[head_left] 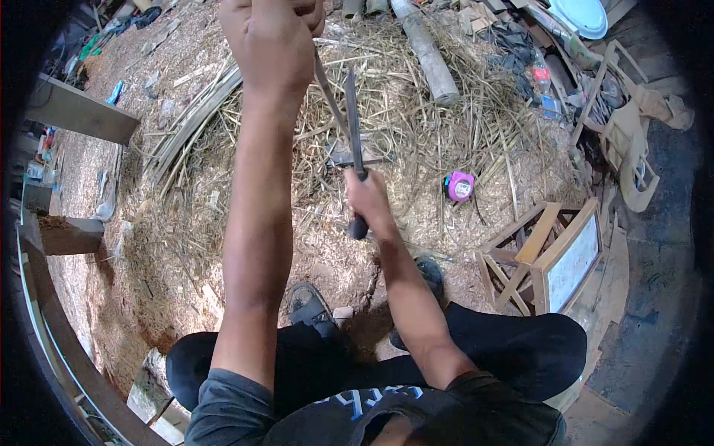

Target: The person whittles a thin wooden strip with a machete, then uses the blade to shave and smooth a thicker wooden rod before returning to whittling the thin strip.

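Observation:
My right hand (368, 199) is wrapped round the black handle of a knife (353, 115), its long blade pointing up and away from me. Raised at the top of the view, my left hand (274, 33) is closed on a thin bamboo strip (329, 93). The strip slants down from that fist and meets or passes behind the blade; I cannot tell which. Below the blade lies a dark flat piece (342, 158) among the shavings. A pink tape measure (459, 186) rests on the ground to the right of my right hand.
Bamboo shavings (405, 126) cover the ground, with a bundle of split strips (197, 119) at left and a bamboo pole (428, 56) at the back. To the right stands a small wooden stool-like frame (539, 253). Wooden beams (82, 108) jut in from the left.

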The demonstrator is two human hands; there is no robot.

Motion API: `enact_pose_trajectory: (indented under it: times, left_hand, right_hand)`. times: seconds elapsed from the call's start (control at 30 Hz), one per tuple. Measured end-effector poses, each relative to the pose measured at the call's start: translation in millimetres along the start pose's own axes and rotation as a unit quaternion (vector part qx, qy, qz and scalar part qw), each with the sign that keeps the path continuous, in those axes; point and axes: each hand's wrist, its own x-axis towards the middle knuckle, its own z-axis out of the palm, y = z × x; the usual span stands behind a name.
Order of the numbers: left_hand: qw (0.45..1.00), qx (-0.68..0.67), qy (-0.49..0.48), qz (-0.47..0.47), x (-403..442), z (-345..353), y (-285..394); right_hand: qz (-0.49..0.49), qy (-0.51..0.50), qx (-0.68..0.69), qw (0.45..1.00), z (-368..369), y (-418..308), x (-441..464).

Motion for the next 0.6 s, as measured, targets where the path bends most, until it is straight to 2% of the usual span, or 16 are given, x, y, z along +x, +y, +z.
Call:
enact_pose_trajectory:
  times: [0.07,0.13,0.17,0.27,0.33,0.4,0.47,0.53,0.6]
  left_hand:
    - [0.999,-0.027,-0.002,-0.019,1.3,-1.4,-5.3]
    - [0.999,-0.017,0.013,-0.025,-1.2,5.7,-4.9]
    - [0.999,-0.023,0.025,-0.031,0.2,7.2,-4.6]
    - [0.999,-0.019,0.013,-0.022,3.0,4.3,-5.0]
    - [0.995,-0.066,0.034,-0.069,7.8,2.9,-6.9]
    - [0.995,-0.04,0.063,-0.071,8.5,19.1,4.5]
    - [0.992,-0.015,0.098,-0.082,6.7,21.1,3.3]
    - [0.997,-0.018,-0.035,-0.069,17.1,13.3,-1.7]
    - [0.994,-0.019,-0.066,-0.087,15.6,11.6,-0.9]
  right_hand:
    - [-0.021,0.037,0.009,0.999,1.5,14.3,12.6]
    - [-0.013,0.023,-0.024,0.999,-5.1,-14.5,-8.5]
    - [-0.082,0.054,-0.033,0.995,-1.3,-6.0,-3.9]
    - [-0.064,0.055,-0.024,0.996,10.7,35.3,13.4]
    - [0.07,0.037,-0.009,0.997,7.8,78.6,35.5]
    - [0.018,0.043,-0.009,0.999,9.7,90.0,37.1]
    - [0.009,0.069,-0.037,0.997,21.0,109.6,47.2]
    - [-0.01,0.094,-0.063,0.994,19.6,100.9,46.9]
    - [0.06,0.039,-0.022,0.997,7.3,74.2,33.2]
